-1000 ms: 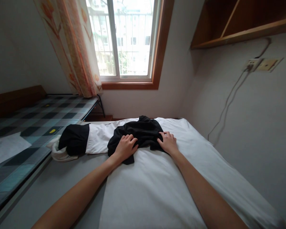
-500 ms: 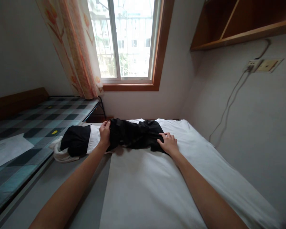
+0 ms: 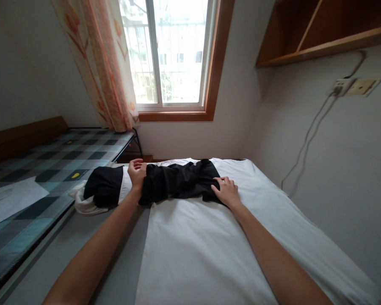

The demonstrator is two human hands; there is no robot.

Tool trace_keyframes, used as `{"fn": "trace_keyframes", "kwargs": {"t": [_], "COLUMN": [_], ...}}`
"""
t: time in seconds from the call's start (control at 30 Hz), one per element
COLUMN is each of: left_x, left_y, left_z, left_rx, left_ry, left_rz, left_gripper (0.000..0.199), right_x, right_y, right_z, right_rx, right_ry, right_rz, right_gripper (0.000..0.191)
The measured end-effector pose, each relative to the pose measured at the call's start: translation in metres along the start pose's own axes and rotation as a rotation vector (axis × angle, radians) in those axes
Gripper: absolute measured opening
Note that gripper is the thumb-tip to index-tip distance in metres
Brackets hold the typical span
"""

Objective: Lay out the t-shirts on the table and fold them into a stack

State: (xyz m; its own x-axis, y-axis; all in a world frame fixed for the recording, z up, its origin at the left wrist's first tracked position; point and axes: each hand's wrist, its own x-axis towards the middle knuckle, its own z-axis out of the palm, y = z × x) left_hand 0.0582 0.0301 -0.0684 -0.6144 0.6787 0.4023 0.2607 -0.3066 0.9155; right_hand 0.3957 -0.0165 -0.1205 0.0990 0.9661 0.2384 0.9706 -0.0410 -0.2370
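Observation:
A crumpled black garment (image 3: 180,180) lies across a white sheet (image 3: 197,245), its exact kind hard to tell. At its left end is my left hand (image 3: 137,174), the fingers loosely curled and apart, with no cloth visibly pinched in them. My right hand (image 3: 226,190) lies flat over the garment's right end, fingers spread and touching it. Left of my left hand sits a bundle of black cloth (image 3: 104,184) with a white band, and a rolled off-white cloth (image 3: 87,205) shows beneath it.
A bed with a checked mattress (image 3: 92,146) stands at left, with a paper sheet (image 3: 12,199) on it. Ahead are a curtain (image 3: 104,63) and a window (image 3: 178,55). A wooden shelf (image 3: 324,46) hangs at upper right, above a wall socket (image 3: 360,87) with a cord.
My left hand has let go of the garment's left end, its fingers loosening and lifting slightly. That end now lies lower on the bed. My right hand stays in place.

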Motion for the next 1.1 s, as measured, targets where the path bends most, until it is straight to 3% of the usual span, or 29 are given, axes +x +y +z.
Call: {"fn": "trace_keyframes", "kwargs": {"t": [0.03, 0.1, 0.17, 0.27, 0.33, 0.47, 0.6, 0.7, 0.8, 0.87, 0.97, 1.03, 1.1], "left_x": [0.0, -0.007, -0.021, -0.045, -0.055, -0.057, -0.048, -0.044, -0.042, -0.046, -0.063, -0.079, -0.094], "left_y": [0.014, 0.039, 0.053, 0.047, 0.031, 0.005, 0.003, 0.009, 0.023, 0.035, 0.055, 0.064, 0.07], "left_z": [0.0, 0.0, 0.002, 0.007, 0.009, 0.011, 0.01, 0.012, 0.018, 0.022, 0.023, 0.021, 0.018], "left_rx": [-0.001, 0.018, 0.102, 0.326, 0.475, 0.624, 0.618, 0.614, 0.443, 0.246, 0.062, 0.053, 0.117], "left_ry": [0.014, -0.092, -0.382, -0.859, -1.017, -1.073, -1.083, -0.913, -0.704, -0.668, -0.822, -1.088, -1.337], "left_rz": [0.096, 0.268, 0.408, 0.629, 0.743, 0.756, 0.692, 0.549, 0.357, 0.279, 0.237, 0.225, 0.24], "left_gripper": [0.016, 0.015, 0.016, 0.025, 0.033, 0.034, 0.014, 0.011, 0.016, 0.019, 0.024, 0.026, 0.028], "right_x": [0.0, 0.001, 0.001, 0.001, 0.0, 0.0, -0.001, -0.002, -0.003, -0.004, -0.006, -0.008, -0.01], "right_y": [0.0, 0.0, 0.0, 0.0, 0.0, 0.0, 0.0, -0.003, -0.011, -0.02, -0.032, -0.038, -0.041], "right_z": [0.0, 0.001, 0.001, 0.001, 0.0, 0.0, 0.001, -0.006, -0.017, -0.022, -0.019, -0.014, -0.011], "right_rx": [-0.005, -0.017, -0.024, -0.018, -0.01, -0.001, 0.013, 0.05, 0.177, 0.398, 0.861, 1.111, 1.254], "right_ry": [-0.001, -0.003, -0.004, -0.005, -0.005, -0.004, 0.007, 0.118, 0.266, 0.196, -0.076, -0.174, -0.189], "right_rz": [0.0, 0.003, 0.003, 0.0, -0.001, -0.005, -0.007, 0.003, -0.065, -0.177, -0.263, -0.22, -0.184], "right_gripper": [0.041, 0.041, 0.041, 0.042, 0.042, 0.042, 0.041, 0.035, 0.032, 0.047, 0.069, 0.072, 0.064]}}
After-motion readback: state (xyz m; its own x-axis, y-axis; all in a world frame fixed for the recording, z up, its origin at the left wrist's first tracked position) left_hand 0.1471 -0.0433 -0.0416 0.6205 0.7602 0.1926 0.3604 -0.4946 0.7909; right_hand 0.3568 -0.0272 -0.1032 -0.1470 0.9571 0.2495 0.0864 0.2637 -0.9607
